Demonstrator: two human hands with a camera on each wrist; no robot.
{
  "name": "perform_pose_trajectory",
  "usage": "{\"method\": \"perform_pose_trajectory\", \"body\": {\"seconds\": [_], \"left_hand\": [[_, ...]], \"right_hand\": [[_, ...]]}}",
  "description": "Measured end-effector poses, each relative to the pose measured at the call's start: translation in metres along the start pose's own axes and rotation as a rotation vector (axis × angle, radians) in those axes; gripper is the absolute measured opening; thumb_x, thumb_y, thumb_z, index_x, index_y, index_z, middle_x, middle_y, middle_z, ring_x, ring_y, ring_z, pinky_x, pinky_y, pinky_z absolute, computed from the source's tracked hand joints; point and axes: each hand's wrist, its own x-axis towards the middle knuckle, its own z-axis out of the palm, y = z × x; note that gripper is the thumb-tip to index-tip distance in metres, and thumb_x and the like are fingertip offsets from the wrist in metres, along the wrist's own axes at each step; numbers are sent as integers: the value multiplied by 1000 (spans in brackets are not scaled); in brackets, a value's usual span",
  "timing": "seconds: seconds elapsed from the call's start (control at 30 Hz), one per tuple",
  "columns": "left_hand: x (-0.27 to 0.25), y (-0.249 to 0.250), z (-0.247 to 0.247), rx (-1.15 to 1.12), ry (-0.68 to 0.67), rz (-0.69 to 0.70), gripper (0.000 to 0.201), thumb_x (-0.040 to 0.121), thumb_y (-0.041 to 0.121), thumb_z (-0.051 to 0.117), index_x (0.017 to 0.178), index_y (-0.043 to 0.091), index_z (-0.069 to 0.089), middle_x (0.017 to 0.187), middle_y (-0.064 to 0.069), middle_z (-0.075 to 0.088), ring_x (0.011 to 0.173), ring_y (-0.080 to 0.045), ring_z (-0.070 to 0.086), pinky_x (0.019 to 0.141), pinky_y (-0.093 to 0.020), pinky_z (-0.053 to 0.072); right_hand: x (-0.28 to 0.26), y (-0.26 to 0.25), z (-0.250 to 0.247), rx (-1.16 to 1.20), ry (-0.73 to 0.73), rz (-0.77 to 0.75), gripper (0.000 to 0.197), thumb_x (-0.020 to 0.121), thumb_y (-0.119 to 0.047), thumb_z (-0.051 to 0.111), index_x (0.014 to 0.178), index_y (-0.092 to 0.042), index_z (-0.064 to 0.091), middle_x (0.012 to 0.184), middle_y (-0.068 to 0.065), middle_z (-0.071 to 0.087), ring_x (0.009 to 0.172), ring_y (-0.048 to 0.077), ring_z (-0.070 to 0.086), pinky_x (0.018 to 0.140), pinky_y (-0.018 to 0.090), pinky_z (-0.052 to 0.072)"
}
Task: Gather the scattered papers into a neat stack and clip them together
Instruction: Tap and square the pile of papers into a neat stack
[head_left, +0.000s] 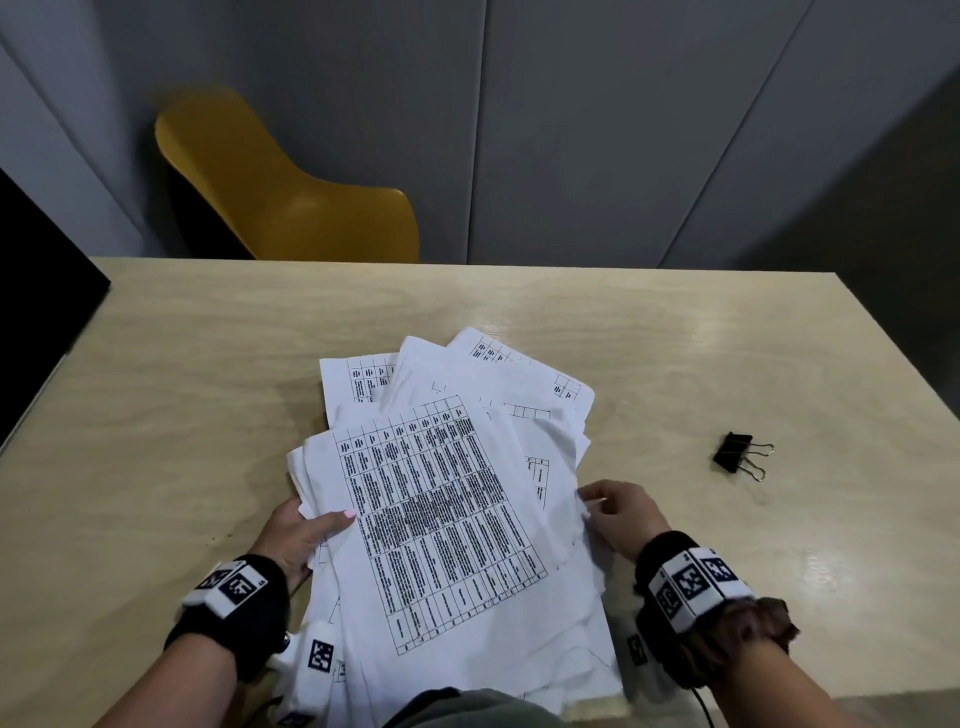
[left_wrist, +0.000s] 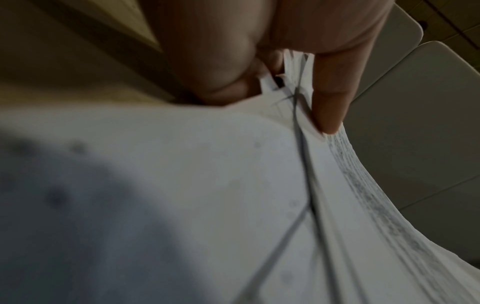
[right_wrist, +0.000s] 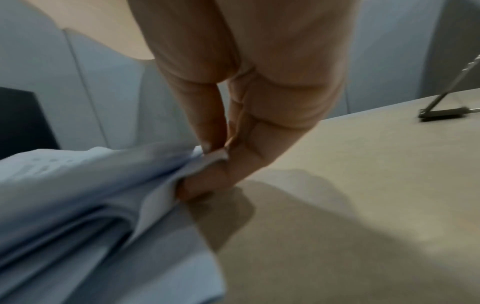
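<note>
From the head view, the left hand (head_left: 298, 530) and right hand (head_left: 621, 514) each grip a side of the uneven papers (head_left: 447, 499) on the worktop (head_left: 182, 374), the binder clip (head_left: 740, 454) well apart to the right; the left wrist view shows a thumb (left_wrist: 332, 102) pressing the sheets; the right wrist view shows fingertips (right_wrist: 207, 142) pinching their edge.

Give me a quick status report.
Left hand and right hand grip papers, still fanned. Binder clip untouched on table. Nothing blocking.
</note>
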Motion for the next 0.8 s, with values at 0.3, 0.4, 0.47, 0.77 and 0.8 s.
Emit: {"method": "perform_pose_trajectory", "body": {"seconds": [0.3, 0.4, 0.47, 0.77, 0.8], "left_hand": [[-5, 6, 6, 2, -30, -10, 31, 75, -10, 65, 101, 6, 66, 102, -15, 71, 95, -31, 65, 97, -51, 44], [-12, 14, 15, 45, -93, -13, 36, 80, -13, 58, 111, 5, 60, 94, -6, 71, 92, -24, 63, 95, -42, 42], [-17, 19, 17, 35, -111, -19, 42, 82, -13, 55, 120, 4, 55, 105, -12, 67, 96, -27, 62, 97, -45, 41], [-38, 32, 7, -78, -174, -4, 46, 61, -6, 79, 102, -1, 61, 77, -7, 75, 68, -21, 72, 69, -35, 57], [-38, 34, 9, -68, -132, 31, 42, 66, -5, 76, 104, -2, 60, 75, -4, 75, 70, -19, 71, 78, -35, 53]], "right_hand": [[-3, -14, 7, 448, 81, 72, 24, 86, -22, 64, 101, -4, 62, 76, 6, 62, 63, 18, 56, 60, 29, 49], [0, -27, 8, 392, 46, 86, 44, 76, -27, 75, 110, -9, 54, 92, 10, 57, 79, 21, 56, 69, 26, 43], [-1, -29, 8, 361, 65, 84, 58, 71, -21, 80, 118, -4, 52, 99, 11, 57, 90, 22, 54, 76, 24, 40], [-22, -37, 6, 658, -365, -61, 52, 48, -19, 86, 96, -10, 69, 88, 13, 70, 79, 21, 70, 77, 39, 57], [-25, -40, 6, 557, -372, -48, 27, 50, -21, 81, 73, -12, 71, 70, 8, 70, 63, 22, 67, 64, 39, 54]]}}
